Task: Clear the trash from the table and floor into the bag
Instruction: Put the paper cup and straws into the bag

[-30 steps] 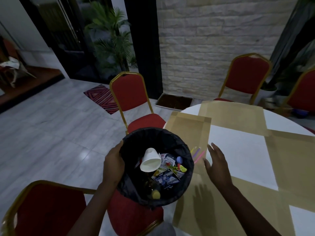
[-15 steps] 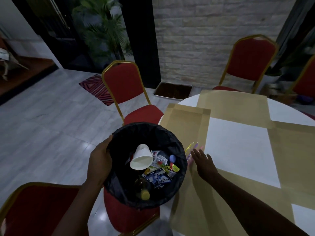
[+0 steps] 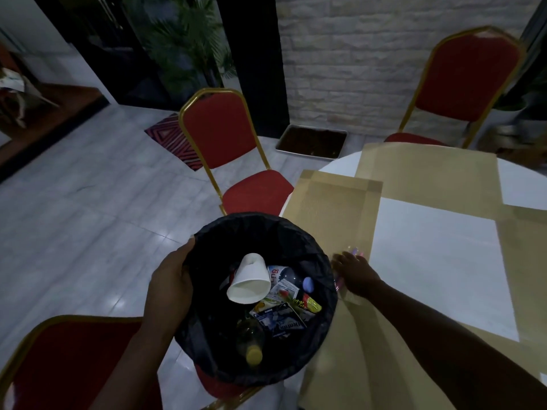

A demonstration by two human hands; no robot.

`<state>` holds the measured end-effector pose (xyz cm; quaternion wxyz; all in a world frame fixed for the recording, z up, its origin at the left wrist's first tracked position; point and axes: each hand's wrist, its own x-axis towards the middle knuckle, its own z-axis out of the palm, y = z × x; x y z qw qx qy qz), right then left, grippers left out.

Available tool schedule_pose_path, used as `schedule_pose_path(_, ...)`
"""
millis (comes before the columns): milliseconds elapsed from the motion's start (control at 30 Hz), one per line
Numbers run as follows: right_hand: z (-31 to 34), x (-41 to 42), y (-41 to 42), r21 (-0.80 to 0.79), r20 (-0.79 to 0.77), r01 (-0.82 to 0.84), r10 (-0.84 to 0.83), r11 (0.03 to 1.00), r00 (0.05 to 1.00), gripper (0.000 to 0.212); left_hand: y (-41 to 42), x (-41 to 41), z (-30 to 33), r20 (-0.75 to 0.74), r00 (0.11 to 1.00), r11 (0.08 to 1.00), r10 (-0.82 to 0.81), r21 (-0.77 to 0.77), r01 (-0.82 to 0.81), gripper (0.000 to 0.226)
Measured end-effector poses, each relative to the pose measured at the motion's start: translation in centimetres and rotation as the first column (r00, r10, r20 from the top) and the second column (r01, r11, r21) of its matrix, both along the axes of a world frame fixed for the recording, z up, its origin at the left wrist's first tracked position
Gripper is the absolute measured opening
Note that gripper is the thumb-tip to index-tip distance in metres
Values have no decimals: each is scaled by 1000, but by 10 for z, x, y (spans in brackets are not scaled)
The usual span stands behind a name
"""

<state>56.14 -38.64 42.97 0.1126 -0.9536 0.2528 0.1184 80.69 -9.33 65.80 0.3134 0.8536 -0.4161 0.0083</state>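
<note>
I grip the left rim of a black trash bag, which lines a round bin, in my left hand. The bin hangs beside the table's edge. Inside lie a white paper cup, several wrappers and a bottle with a yellow cap. My right hand rests palm down on a few coloured straws at the table's edge, right next to the bag. The straws' ends poke out past my fingers; the rest of them is hidden under the hand.
The round white table is partly covered with brown paper sheets. Red chairs with gold frames stand at the far left of the table, behind it and near me. On the grey tiled floor lie a tray and a patterned mat.
My right hand came down from above the table onto the straws and moved closer to the bag. The view has shifted; my left hand keeps its hold on the rim.
</note>
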Motion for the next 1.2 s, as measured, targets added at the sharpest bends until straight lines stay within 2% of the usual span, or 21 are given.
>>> schedule_pose_path(67,-4,-2,-1,-27,31,-6,7,1000,999,34,-5,-1,2,-3,1000,1000,-8,1,8,50)
schedule_pose_path(200,-9,-7,3,-101,7,14,-13,995,1000,33,-11,0,5,9,999,999,-34,7,34,52)
schedule_pose_path(333,-5,-15,7,-83,8,57,-56,995,998,20,-14,0,5,10,999,999,-47,12,47,53)
schedule_pose_path(467,0,-22,11,-86,-44,71,-75,994,996,26,-13,3,4,21,998,998,-55,12,55,53)
schedule_pose_path(600,1,-31,20,-21,-86,175,-176,984,981,37,-10,5,3,6,998,998,-57,3,57,52)
schedule_pose_path(767,10,-45,31,-25,-123,332,-332,943,935,29,-5,9,-2,-17,998,999,-53,-8,53,54)
schedule_pose_path(867,29,-47,30,-90,-39,359,-363,929,931,22,-3,10,-5,-3,998,998,-62,-12,62,55)
schedule_pose_path(900,37,-47,28,-90,43,384,-382,919,923,21,-2,9,-5,-10,998,997,-67,-24,67,55)
schedule_pose_path(1000,85,-40,32,112,300,485,-495,867,816,11,0,6,-6,-20,996,994,-91,-66,90,53)
schedule_pose_path(1033,106,-38,35,167,339,488,-515,857,787,12,0,6,-7,-7,995,993,-99,-66,99,54)
schedule_pose_path(1133,175,-33,53,434,313,367,-520,823,795,15,1,8,-12,10,993,991,-114,-66,114,55)
schedule_pose_path(1200,219,-32,75,655,217,258,-504,710,836,14,3,6,-13,2,994,991,-106,-76,105,53)
